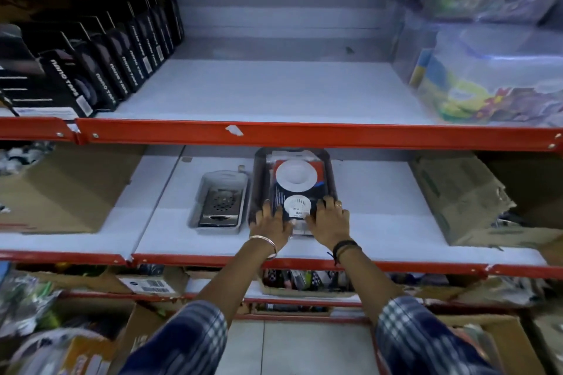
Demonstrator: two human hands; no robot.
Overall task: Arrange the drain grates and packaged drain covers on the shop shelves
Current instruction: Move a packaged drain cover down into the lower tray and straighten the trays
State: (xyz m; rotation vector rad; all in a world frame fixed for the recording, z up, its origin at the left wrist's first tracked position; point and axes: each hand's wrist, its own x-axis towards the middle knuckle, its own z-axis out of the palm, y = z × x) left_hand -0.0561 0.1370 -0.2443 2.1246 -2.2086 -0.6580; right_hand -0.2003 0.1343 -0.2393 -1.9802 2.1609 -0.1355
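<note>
On the middle white shelf [377,192] lies a dark tray [259,179] holding a packaged drain cover [297,179] with two white round discs on a red and dark blue card. My left hand [269,227] rests on the pack's near left corner and my right hand [330,221] on its near right corner, fingers spread over it. To the left sits a clear tray [201,192] with a square metal drain grate [221,205] lying flat inside.
Cardboard boxes stand at the left [67,189] and right [463,198] of the middle shelf. The upper shelf holds black boxed tape [100,70] on the left and plastic-wrapped goods [493,70] on the right. Red shelf rails [274,132] run across; lower shelves hold mixed stock.
</note>
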